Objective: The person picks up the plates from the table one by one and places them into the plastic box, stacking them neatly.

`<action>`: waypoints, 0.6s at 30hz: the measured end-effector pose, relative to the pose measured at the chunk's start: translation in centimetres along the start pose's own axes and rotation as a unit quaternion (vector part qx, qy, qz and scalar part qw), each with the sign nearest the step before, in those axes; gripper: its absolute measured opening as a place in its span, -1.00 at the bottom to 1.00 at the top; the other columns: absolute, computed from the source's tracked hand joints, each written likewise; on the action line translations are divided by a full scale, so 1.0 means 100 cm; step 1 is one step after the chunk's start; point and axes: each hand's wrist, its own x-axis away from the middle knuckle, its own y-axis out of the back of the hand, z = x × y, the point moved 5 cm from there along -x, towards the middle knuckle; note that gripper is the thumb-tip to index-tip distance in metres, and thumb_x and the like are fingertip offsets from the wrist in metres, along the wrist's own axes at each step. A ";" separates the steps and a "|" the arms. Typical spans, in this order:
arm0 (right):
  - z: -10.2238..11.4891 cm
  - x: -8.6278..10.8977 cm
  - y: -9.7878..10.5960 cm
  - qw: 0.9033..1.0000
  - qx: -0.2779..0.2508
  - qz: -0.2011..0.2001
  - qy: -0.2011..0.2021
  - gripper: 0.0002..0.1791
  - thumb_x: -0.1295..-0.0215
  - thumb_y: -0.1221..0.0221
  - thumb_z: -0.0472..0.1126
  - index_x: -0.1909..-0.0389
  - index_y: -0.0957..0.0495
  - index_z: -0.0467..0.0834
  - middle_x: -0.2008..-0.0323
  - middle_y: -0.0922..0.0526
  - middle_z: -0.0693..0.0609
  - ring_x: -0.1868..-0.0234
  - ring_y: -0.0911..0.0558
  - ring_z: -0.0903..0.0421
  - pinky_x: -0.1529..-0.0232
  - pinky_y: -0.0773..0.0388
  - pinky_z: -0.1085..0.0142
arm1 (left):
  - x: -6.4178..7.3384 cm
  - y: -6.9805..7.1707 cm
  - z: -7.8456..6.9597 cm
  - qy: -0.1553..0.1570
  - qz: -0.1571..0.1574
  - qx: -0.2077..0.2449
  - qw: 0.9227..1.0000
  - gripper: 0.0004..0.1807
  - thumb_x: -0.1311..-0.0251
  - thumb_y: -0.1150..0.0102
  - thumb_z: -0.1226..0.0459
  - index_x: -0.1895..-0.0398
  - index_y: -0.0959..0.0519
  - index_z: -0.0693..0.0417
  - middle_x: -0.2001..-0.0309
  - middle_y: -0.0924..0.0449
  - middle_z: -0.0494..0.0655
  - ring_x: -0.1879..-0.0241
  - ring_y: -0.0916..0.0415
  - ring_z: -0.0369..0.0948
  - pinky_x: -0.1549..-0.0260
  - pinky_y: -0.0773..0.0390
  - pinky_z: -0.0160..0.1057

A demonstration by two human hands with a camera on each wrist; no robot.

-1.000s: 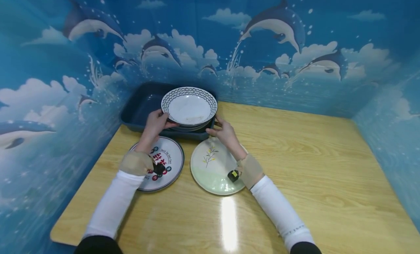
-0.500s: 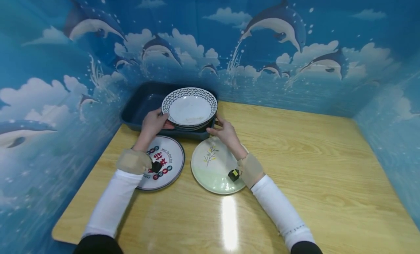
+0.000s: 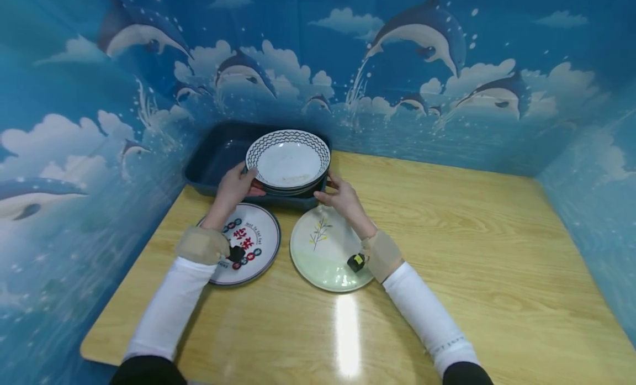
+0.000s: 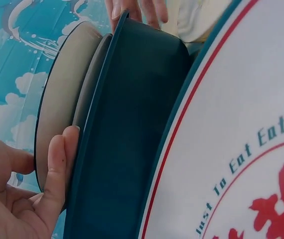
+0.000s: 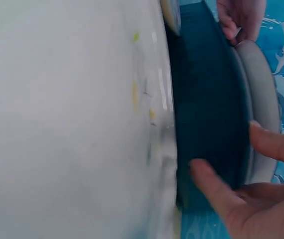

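A white bowl (image 3: 288, 158) with a black wavy-patterned rim tops a stack of dishes at the right end of a dark blue rectangular basin (image 3: 211, 156). My left hand (image 3: 232, 187) holds the bowl's left edge, thumb at the rim and fingers along its underside, as the left wrist view shows. On the other side my right hand (image 3: 344, 200) has its fingers extended against the basin's right corner and the side of the stack. The right wrist view shows one blurred fingertip (image 5: 199, 167) at the basin's outer wall. The lower dishes are mostly hidden beneath the bowl.
On the wooden table (image 3: 472, 252), a white plate (image 3: 263, 236) with red lettering lies under my left forearm. A pale green plate (image 3: 323, 263) with a twig design lies beneath my right wrist. A dolphin-printed backdrop (image 3: 387, 114) rises directly behind the basin.
The bowl's front left edge has come down slightly, narrowing the gap to the dishes below. My left hand has shifted a little with it. My right hand stays nearly still.
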 end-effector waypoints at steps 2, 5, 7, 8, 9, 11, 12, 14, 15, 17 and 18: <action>0.002 0.002 0.002 1.000 0.013 0.019 -0.006 -0.12 -0.46 -0.20 -0.27 -0.63 0.11 -0.13 -0.50 -0.21 -0.28 -0.28 -0.53 -0.20 -0.21 -0.57 0.05 | 0.000 0.000 0.000 -0.004 0.000 0.003 1.000 -0.36 -0.62 0.25 0.03 -0.62 -0.03 0.08 0.12 -0.67 0.17 0.42 -0.69 -0.36 0.00 -0.68 -0.16; 0.006 0.006 0.010 0.999 0.034 0.039 -0.009 -0.18 -0.49 -0.16 -0.24 -0.62 0.06 -0.12 -0.47 -0.27 -0.27 -0.22 -0.55 -0.22 -0.24 -0.54 0.00 | 0.002 0.000 0.000 -0.006 -0.004 -0.003 1.000 -0.33 -0.62 0.26 0.00 -0.63 0.01 0.10 0.09 -0.67 0.22 0.41 -0.70 -0.36 -0.06 -0.65 -0.12; 0.009 0.009 0.016 0.998 0.036 0.045 0.000 -0.24 -0.50 -0.14 -0.23 -0.61 -0.02 -0.14 -0.43 -0.32 -0.27 -0.24 -0.54 -0.23 -0.26 -0.52 -0.03 | 0.005 0.000 0.001 -0.006 -0.011 -0.014 1.000 -0.30 -0.61 0.25 -0.02 -0.63 0.03 0.12 0.07 -0.68 0.24 0.36 -0.72 -0.31 -0.14 -0.60 -0.09; 0.011 0.011 0.019 0.998 0.036 0.047 0.007 -0.27 -0.50 -0.13 -0.23 -0.59 -0.06 -0.16 -0.42 -0.34 -0.28 -0.26 -0.52 -0.24 -0.27 -0.51 -0.06 | 0.006 0.001 0.001 -0.007 -0.014 -0.019 1.000 -0.29 -0.61 0.24 -0.03 -0.63 0.03 0.13 0.05 -0.68 0.25 0.32 -0.74 -0.26 -0.19 -0.57 -0.07; 0.013 0.013 0.023 0.998 0.038 0.049 0.014 -0.30 -0.51 -0.13 -0.23 -0.58 -0.11 -0.18 -0.41 -0.36 -0.29 -0.27 -0.50 -0.25 -0.27 -0.50 -0.08 | 0.007 0.002 0.001 -0.008 -0.018 -0.026 0.999 -0.27 -0.60 0.23 -0.05 -0.63 0.04 0.14 0.03 -0.68 0.26 0.28 -0.75 -0.21 -0.23 -0.53 -0.06; 0.018 0.018 0.032 0.997 0.048 0.048 0.031 -0.36 -0.52 -0.11 -0.23 -0.54 -0.18 -0.21 -0.38 -0.39 -0.30 -0.29 -0.48 -0.27 -0.27 -0.49 -0.11 | 0.011 0.004 0.002 -0.014 -0.027 -0.040 0.999 -0.26 -0.59 0.20 -0.06 -0.62 0.04 0.15 -0.01 -0.67 0.25 0.18 -0.75 -0.10 -0.27 -0.49 -0.05; 0.020 0.021 0.036 0.997 0.056 0.045 0.039 -0.38 -0.52 -0.11 -0.23 -0.52 -0.22 -0.22 -0.37 -0.40 -0.30 -0.29 -0.48 -0.29 -0.27 -0.48 -0.13 | 0.012 0.005 0.002 -0.019 -0.032 -0.040 0.999 -0.26 -0.59 0.18 -0.04 -0.62 0.02 0.16 -0.04 -0.66 0.26 0.13 -0.74 -0.04 -0.24 -0.52 -0.04; 0.024 0.027 0.046 0.995 0.079 0.035 0.051 -0.42 -0.52 -0.12 -0.22 -0.49 -0.27 -0.22 -0.35 -0.42 -0.30 -0.27 -0.50 -0.31 -0.24 -0.49 -0.16 | 0.015 0.007 0.001 -0.032 -0.046 -0.045 0.997 -0.30 -0.58 0.13 0.00 -0.60 -0.04 0.16 -0.07 -0.65 0.26 0.08 -0.72 0.04 -0.15 -0.60 -0.03; 0.024 0.031 0.051 0.994 0.094 0.028 0.055 -0.43 -0.52 -0.13 -0.21 -0.48 -0.30 -0.22 -0.34 -0.44 -0.29 -0.25 -0.52 -0.31 -0.23 -0.50 -0.16 | 0.016 0.008 0.000 -0.039 -0.055 -0.049 0.997 -0.33 -0.58 0.11 0.03 -0.59 -0.08 0.16 -0.07 -0.64 0.25 0.06 -0.71 0.06 -0.08 -0.64 -0.05; 0.024 0.037 0.061 0.990 0.126 0.013 0.056 -0.45 -0.51 -0.14 -0.20 -0.46 -0.34 -0.20 -0.31 -0.48 -0.26 -0.21 -0.55 -0.29 -0.20 -0.53 -0.15 | 0.019 0.012 -0.001 -0.056 -0.079 -0.061 0.993 -0.39 -0.58 0.07 0.09 -0.55 -0.18 0.16 -0.07 -0.65 0.24 0.07 -0.70 0.08 0.02 -0.69 -0.06; 0.022 0.040 0.065 0.988 0.143 0.007 0.055 -0.46 -0.52 -0.14 -0.19 -0.45 -0.35 -0.19 -0.30 -0.49 -0.26 -0.19 -0.57 -0.28 -0.19 -0.54 -0.14 | 0.019 0.013 -0.001 -0.064 -0.092 -0.068 0.991 -0.43 -0.57 0.05 0.12 -0.52 -0.23 0.17 -0.06 -0.65 0.24 0.08 -0.70 0.09 0.06 -0.70 -0.06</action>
